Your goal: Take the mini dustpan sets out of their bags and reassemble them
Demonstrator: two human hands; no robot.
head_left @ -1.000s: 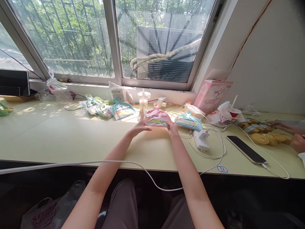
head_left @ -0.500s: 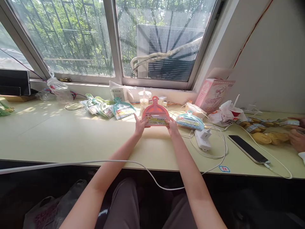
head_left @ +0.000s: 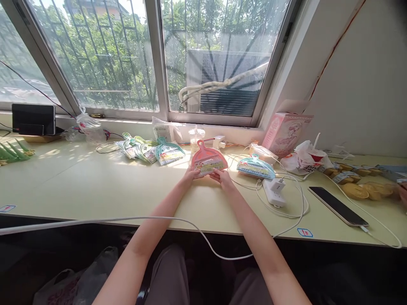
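Both my hands hold a pink mini dustpan [head_left: 203,153] in clear packaging, its looped handle pointing toward the window and a printed label across its lower part. My left hand [head_left: 191,173] grips the lower left corner. At the lower right edge, my right hand [head_left: 222,177] has its fingers on the packaging. A blue dustpan and brush set [head_left: 255,166] lies to the right of my right hand. Left of the pink one, a teal dustpan [head_left: 169,151] rests beside several green dustpans [head_left: 140,148] in a row.
A white power strip [head_left: 274,192] with a plug and looped cables sits at the right, near a phone [head_left: 337,206] on charge. A pink box [head_left: 286,133] and a plastic bag [head_left: 307,156] stand behind. Another person's hand [head_left: 403,192] shows at the right edge. A white cable [head_left: 127,218] crosses over my forearms.
The pink dustpan has tilted slightly and sits a little lower. My right hand has shifted from its right side toward the bottom edge. The view has tipped up and turned slightly left.
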